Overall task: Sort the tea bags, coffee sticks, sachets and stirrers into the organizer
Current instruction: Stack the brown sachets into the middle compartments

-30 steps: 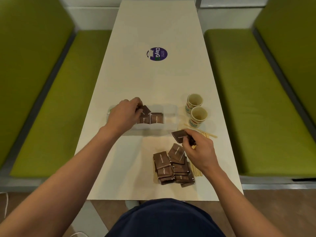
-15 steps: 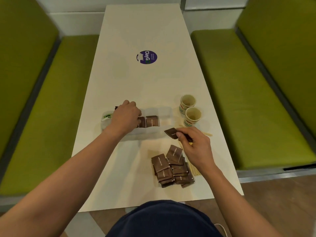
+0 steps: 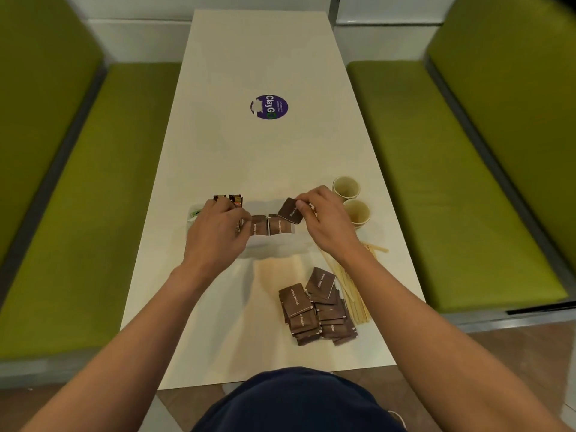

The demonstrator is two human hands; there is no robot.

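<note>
Brown paper, flat and square, the sachet [image 3: 290,211] is pinched by a corner between thumb and fingertips of the right hand [image 3: 330,222], tilted just above the right end of the translucent plastic organizer [image 3: 280,246], where two more sachets [image 3: 278,225] stand upright. Over the organizer's left half the left hand [image 3: 218,233] arches palm-down, fingers curled; whether it grips anything I cannot tell. Nearer on the smooth white table [image 3: 218,322] lie a heap of sachets [image 3: 314,307] and thin wooden stirrers [image 3: 352,288], with two paper cups [image 3: 346,187] beside the right hand.

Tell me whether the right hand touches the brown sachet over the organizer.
Touching: head view shows the right hand pinching the brown sachet by its edge.
</note>
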